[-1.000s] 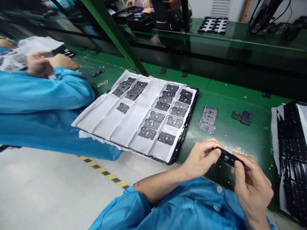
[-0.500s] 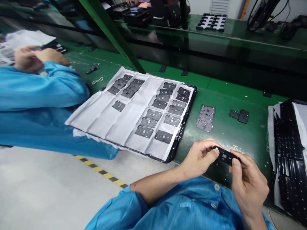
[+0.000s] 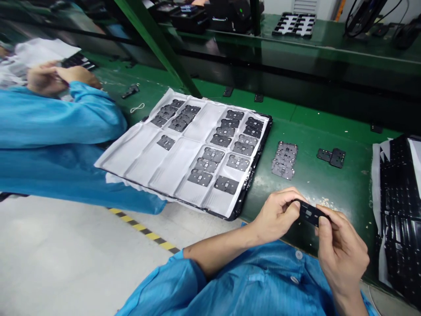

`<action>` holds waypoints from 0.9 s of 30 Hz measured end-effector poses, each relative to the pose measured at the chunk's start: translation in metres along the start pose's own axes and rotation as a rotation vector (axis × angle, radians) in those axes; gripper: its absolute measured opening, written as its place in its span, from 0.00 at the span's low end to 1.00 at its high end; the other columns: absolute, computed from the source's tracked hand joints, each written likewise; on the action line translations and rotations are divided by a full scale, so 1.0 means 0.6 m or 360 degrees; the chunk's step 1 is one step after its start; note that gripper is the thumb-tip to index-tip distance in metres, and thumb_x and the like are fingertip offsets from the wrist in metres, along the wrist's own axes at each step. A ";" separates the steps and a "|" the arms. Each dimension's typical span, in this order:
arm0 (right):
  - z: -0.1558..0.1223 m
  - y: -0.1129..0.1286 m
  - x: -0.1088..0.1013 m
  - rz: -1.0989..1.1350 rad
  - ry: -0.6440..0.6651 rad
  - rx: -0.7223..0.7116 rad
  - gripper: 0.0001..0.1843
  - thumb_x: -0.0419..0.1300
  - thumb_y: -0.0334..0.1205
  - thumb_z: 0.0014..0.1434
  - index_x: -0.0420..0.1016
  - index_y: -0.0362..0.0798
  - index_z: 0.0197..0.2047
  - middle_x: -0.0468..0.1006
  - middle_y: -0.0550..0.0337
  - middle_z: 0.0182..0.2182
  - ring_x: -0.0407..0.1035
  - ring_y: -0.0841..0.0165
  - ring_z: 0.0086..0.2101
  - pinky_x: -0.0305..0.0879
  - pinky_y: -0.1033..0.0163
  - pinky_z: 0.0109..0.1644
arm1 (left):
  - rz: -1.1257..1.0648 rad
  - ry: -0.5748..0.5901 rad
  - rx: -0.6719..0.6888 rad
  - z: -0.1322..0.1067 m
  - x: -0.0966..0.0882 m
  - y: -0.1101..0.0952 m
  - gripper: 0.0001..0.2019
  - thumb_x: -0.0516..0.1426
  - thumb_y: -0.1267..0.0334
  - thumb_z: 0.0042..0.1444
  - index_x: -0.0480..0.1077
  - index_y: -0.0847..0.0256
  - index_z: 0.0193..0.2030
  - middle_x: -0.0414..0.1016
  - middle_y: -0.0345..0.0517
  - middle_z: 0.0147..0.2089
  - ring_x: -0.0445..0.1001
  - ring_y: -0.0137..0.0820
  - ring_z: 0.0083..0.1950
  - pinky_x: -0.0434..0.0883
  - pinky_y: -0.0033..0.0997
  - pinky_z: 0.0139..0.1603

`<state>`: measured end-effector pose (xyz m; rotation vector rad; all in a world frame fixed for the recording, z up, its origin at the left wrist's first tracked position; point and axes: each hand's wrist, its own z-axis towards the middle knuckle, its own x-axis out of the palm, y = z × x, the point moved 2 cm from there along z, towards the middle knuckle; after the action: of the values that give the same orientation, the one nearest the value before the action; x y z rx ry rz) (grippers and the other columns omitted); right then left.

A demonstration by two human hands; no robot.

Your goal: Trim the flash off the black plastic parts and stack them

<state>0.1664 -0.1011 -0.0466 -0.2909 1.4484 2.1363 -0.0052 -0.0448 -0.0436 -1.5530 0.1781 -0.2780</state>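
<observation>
Between my two hands, a small flat black plate (image 3: pixel 309 213) with a rectangular cutout is held near the bench's front edge. My left hand (image 3: pixel 279 213) pinches its left end between thumb and fingers. My right hand (image 3: pixel 342 245) grips the opposite end, thumb on top. Beyond them on the green bench lies a cluster of overlapping grey plates (image 3: pixel 284 160). Farther right sit two dark plates (image 3: pixel 337 158), one partly over the other. To the left, a tray lined with white sheet (image 3: pixel 131 153) carries several similar plates in its compartments.
At the far right stand black plastic trays (image 3: pixel 397 206) with white sheets. A co-worker's hands (image 3: pixel 62 79) and blue sleeve are at the left. A green post (image 3: pixel 161 48) rises behind the lined tray. Pale crumbs (image 3: pixel 325 202) lie on the bench near my right hand.
The view has shifted slightly, so the bench and tray appear a little farther right. My left thumb has moved slightly on the plate's end; both hands still hold it.
</observation>
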 end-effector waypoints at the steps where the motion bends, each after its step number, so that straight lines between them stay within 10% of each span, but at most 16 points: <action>1: -0.001 -0.002 0.000 -0.0003 -0.0002 0.0018 0.11 0.64 0.34 0.72 0.86 0.52 0.53 0.88 0.55 0.45 0.84 0.62 0.37 0.84 0.51 0.52 | -0.0015 0.0002 0.0011 0.000 0.000 0.001 0.10 0.56 0.65 0.67 0.78 0.63 0.38 0.77 0.47 0.39 0.76 0.32 0.40 0.74 0.30 0.45; 11: -0.003 -0.010 -0.008 -0.0006 -0.0044 0.0122 0.09 0.65 0.38 0.72 0.87 0.51 0.52 0.87 0.53 0.46 0.82 0.62 0.37 0.84 0.55 0.44 | -0.0036 0.0215 -0.0075 -0.006 -0.009 -0.010 0.06 0.58 0.70 0.61 0.78 0.64 0.42 0.76 0.46 0.40 0.74 0.29 0.37 0.71 0.27 0.40; 16: 0.002 -0.008 -0.011 0.0029 -0.0150 0.0201 0.10 0.65 0.40 0.73 0.87 0.50 0.52 0.86 0.52 0.45 0.80 0.65 0.33 0.80 0.59 0.36 | 0.0610 0.0541 -0.0154 -0.007 -0.046 -0.025 0.12 0.57 0.76 0.61 0.80 0.61 0.44 0.82 0.43 0.37 0.78 0.31 0.36 0.71 0.27 0.41; 20: 0.007 -0.005 -0.010 0.0073 -0.0196 0.0235 0.09 0.66 0.39 0.73 0.87 0.51 0.52 0.86 0.54 0.44 0.78 0.68 0.30 0.78 0.62 0.34 | 0.0783 0.0394 -0.0120 -0.002 -0.067 -0.033 0.07 0.62 0.70 0.66 0.84 0.59 0.43 0.86 0.45 0.39 0.83 0.36 0.41 0.73 0.30 0.46; 27: 0.007 -0.001 -0.007 0.0073 -0.0208 0.0250 0.10 0.65 0.40 0.73 0.87 0.50 0.52 0.85 0.54 0.42 0.77 0.68 0.29 0.77 0.63 0.33 | 0.0091 0.0161 -0.0078 0.016 -0.030 -0.032 0.13 0.65 0.63 0.65 0.83 0.64 0.54 0.85 0.52 0.50 0.81 0.34 0.46 0.75 0.31 0.49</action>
<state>0.1705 -0.0981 -0.0436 -0.0596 1.5483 2.0223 -0.0210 -0.0304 -0.0252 -1.5805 0.3098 -0.3093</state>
